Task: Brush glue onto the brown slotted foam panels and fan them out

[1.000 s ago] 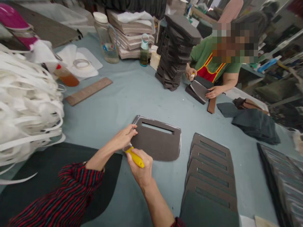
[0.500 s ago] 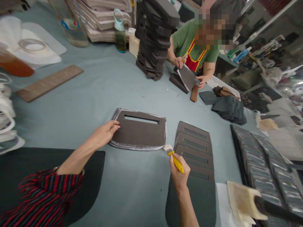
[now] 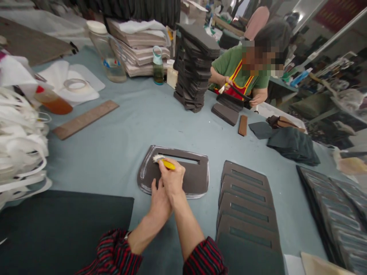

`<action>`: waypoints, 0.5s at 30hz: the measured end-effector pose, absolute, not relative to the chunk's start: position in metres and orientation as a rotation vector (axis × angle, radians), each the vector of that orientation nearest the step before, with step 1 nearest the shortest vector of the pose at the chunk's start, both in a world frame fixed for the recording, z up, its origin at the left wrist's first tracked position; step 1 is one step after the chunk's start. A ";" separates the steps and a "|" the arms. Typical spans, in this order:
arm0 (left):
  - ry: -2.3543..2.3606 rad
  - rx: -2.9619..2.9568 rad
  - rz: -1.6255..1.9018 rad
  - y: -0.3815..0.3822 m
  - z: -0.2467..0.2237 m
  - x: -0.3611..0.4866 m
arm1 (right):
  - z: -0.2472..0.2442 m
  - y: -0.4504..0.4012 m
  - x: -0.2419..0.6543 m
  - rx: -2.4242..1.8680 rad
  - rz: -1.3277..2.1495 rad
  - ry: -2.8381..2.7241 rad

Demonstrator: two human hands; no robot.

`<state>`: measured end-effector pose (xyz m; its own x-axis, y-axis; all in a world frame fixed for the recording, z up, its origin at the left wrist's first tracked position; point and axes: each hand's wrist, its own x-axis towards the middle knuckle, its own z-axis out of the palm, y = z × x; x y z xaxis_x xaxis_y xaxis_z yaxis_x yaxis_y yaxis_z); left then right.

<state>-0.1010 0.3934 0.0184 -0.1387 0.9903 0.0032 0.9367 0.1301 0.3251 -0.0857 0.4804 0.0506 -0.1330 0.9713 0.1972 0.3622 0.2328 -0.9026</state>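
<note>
My right hand [image 3: 174,178] grips a yellow-handled paintbrush [image 3: 168,164]. Its pale bristles touch a dark brown panel [image 3: 195,179] beside the left end of the panel's long slot. White, wet-looking streaks run along the panel's edges. My left hand [image 3: 159,200] rests on the panel's near edge with fingers apart, partly hidden by my right wrist. To the right, several similar slotted panels [image 3: 246,181] overlap in a row, the nearest over a dark green sheet [image 3: 249,256].
Across the table [image 3: 114,164] a co-worker [image 3: 239,63] holds a brush and a dark piece. A tall stack of dark pieces [image 3: 197,65], a bottle [image 3: 158,67] and a wooden strip [image 3: 86,119] stand or lie farther back. White straps [image 3: 25,152] are heaped at left.
My right hand has carried the brush from the panel's lower right corner to its upper left. My left hand has shifted from the left edge to the near edge. The view has tilted up.
</note>
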 end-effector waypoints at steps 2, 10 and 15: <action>2.202 1.939 0.357 0.393 0.019 -0.103 | 0.044 0.484 -0.070 -1.317 0.853 -1.663; 2.247 1.922 0.378 0.395 0.035 -0.099 | 0.054 0.496 0.023 -1.583 0.331 -1.459; 2.222 1.947 0.289 0.394 0.037 -0.102 | 0.047 0.499 -0.070 -1.200 0.640 -1.642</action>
